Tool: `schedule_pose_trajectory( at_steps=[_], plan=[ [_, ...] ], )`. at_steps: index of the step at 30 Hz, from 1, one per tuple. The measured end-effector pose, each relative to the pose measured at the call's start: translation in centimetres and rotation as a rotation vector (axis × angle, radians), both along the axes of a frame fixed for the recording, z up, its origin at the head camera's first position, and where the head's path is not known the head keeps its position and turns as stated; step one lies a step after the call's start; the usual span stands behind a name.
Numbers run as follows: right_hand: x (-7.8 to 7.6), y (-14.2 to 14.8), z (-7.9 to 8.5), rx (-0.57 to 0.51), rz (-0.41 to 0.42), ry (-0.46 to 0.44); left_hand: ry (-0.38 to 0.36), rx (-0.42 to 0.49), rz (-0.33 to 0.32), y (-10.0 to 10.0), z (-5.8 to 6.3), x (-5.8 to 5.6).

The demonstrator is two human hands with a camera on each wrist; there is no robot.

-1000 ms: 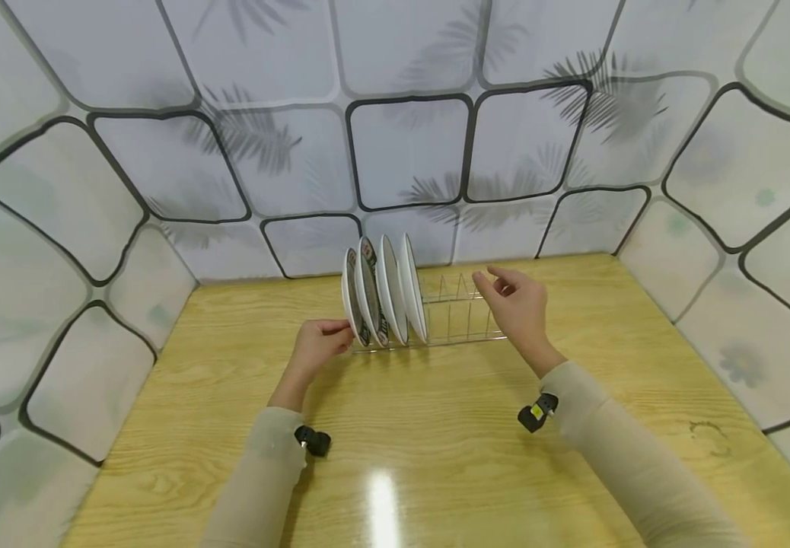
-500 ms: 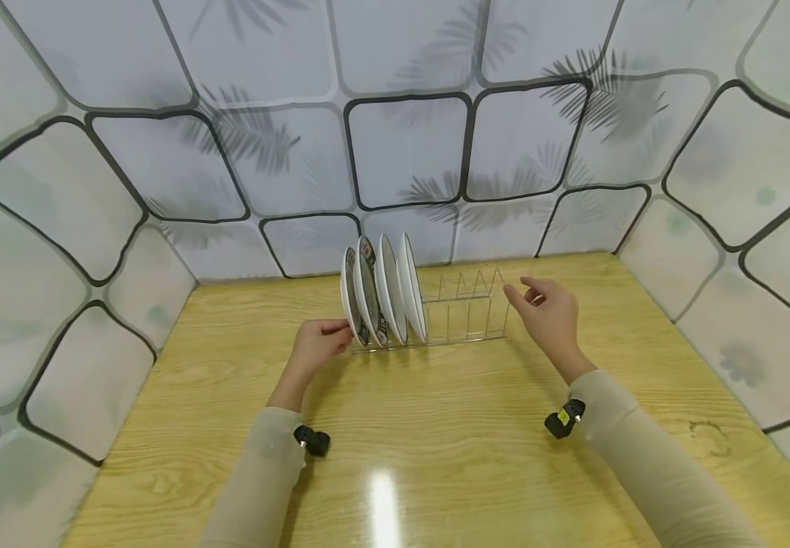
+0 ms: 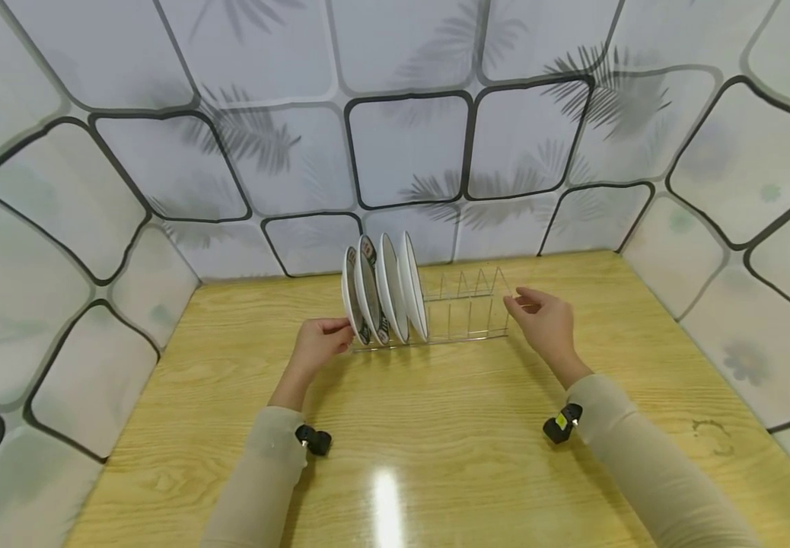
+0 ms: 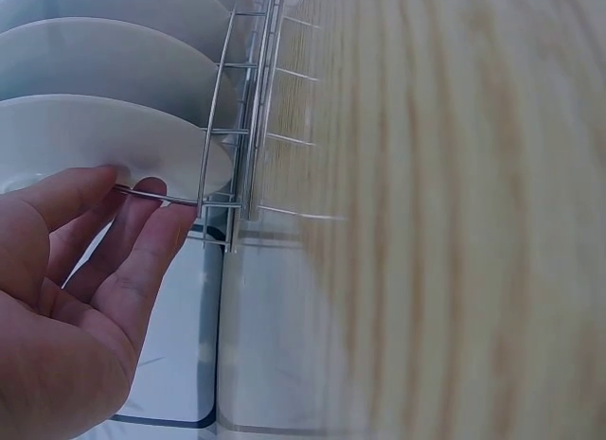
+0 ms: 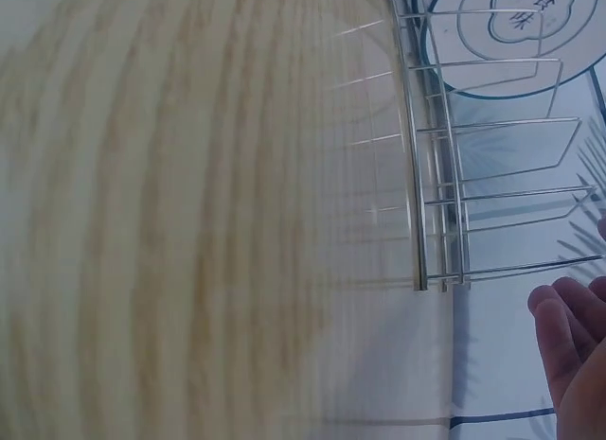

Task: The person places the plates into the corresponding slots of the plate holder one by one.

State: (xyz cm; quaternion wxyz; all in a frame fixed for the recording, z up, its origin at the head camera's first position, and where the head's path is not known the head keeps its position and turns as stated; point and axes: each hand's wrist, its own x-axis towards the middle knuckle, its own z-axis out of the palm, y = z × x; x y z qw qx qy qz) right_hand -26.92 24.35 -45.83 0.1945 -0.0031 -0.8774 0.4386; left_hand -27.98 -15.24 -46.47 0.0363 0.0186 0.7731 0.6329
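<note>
Several white plates (image 3: pixel 412 289) stand on edge in the left half of a wire dish rack (image 3: pixel 466 336). Some show dark patterned rims; in the right wrist view, a plate (image 5: pixel 516 43) has blue rings and lettering. My left hand (image 3: pixel 318 346) pinches the wire at the rack's left end, beside the outermost plate (image 4: pixel 104 137). At the opposite end, my right hand (image 3: pixel 547 323) has its thumb and fingers bent loosely around the end wire. In the right wrist view its fingertips (image 5: pixel 549 312) sit just below that wire, with a gap showing. Most of the right thumb is out of that view.
The rack stands on a wood-grain table (image 3: pixel 395 426), close to the patterned back wall (image 3: pixel 409 152). Similar side walls (image 3: pixel 772 304) rise at left and right. Bare wire slots fill the rack's right half. A dark curved mark (image 3: pixel 713 438) lies on the tabletop at right.
My right hand has moved rightward from over the rack's right part to its end, then slightly back toward the end wire. The left hand, rack and plates have stayed put.
</note>
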Motion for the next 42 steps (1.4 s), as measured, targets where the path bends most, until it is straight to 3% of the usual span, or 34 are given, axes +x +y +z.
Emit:
schedule_pose_trajectory(
  at_steps=[6,15,27,42],
  plan=[
    [0.0,-0.2,-0.6,-0.022,-0.002,-0.033,0.003,0.015,-0.013,-0.2,0.1,0.1],
    [-0.2,-0.6,-1.0,-0.098,0.029,-0.006,0.012,0.005,0.009,0.0,0.0,0.2],
    [-0.1,-0.8,-0.8,-0.097,0.026,0.006,0.012,0.027,0.017,0.0,0.2,0.4],
    [1.8,-0.7,-0.8,-0.080,0.077,-0.019,0.024,0.049,0.016,-0.2,0.3,0.3]
  ],
)
